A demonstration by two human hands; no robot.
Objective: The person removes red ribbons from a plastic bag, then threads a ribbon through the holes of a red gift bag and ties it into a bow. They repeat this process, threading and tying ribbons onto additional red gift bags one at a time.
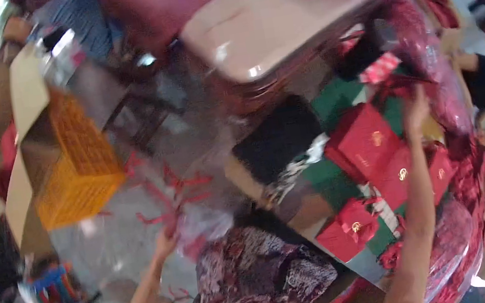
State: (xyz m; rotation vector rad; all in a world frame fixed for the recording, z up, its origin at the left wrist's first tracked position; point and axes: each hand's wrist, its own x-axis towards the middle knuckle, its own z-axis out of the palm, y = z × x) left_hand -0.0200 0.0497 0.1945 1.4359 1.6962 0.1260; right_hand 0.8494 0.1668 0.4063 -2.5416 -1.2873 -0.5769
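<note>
Low on the left, my left hand (168, 238) is closed around a bunch of thin red ribbons (174, 191), whose ends fan out above it. A clear plastic bag (206, 224) lies just beside that hand. My right arm stretches across the table, and my right hand (417, 112) is at a dark red piece (404, 83) near the far edge. Blur hides whether its fingers grip that piece. Under and beside the right forearm sit red gift boxes (362, 140) with gold emblems, and a smaller red box with a bow (350, 229) stands nearer me.
An orange woven-looking crate (82, 158) and an open cardboard box (19, 206) stand on the left. A padded stool seat (273, 23) is ahead. Clear plastic packs of red items (424, 59) line the table's right side. A black pad (278, 136) lies at its left.
</note>
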